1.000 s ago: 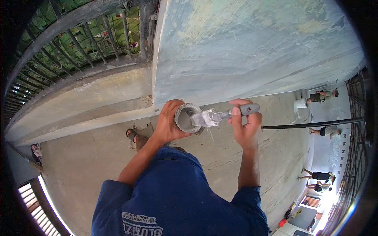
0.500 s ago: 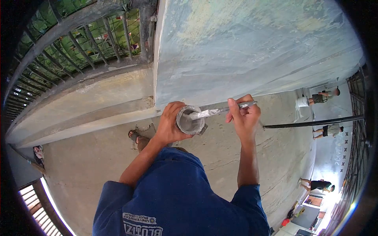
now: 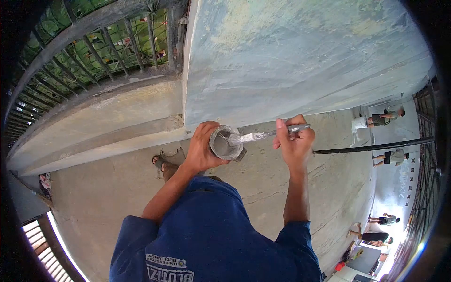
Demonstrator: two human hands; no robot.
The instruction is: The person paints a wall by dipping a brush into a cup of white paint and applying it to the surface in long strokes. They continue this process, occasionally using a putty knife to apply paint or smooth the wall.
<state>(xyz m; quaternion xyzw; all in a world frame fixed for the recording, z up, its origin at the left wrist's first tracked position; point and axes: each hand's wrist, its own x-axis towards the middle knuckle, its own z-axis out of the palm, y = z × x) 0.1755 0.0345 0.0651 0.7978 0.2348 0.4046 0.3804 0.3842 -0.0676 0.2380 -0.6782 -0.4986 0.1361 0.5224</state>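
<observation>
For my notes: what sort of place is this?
Probably an open concrete yard or veranda being painted: bare grey concrete floor, tall streaked grey-blue wall, dark metal railing with greenery beyond. The left hand holds a small round paint pot, the right hand a paint-coated brush.

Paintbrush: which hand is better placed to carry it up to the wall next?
Right, probably. The right hand grips the paintbrush handle, bristles in the cup, with the wall directly in front. The left hand is wrapped around the cup.
</observation>
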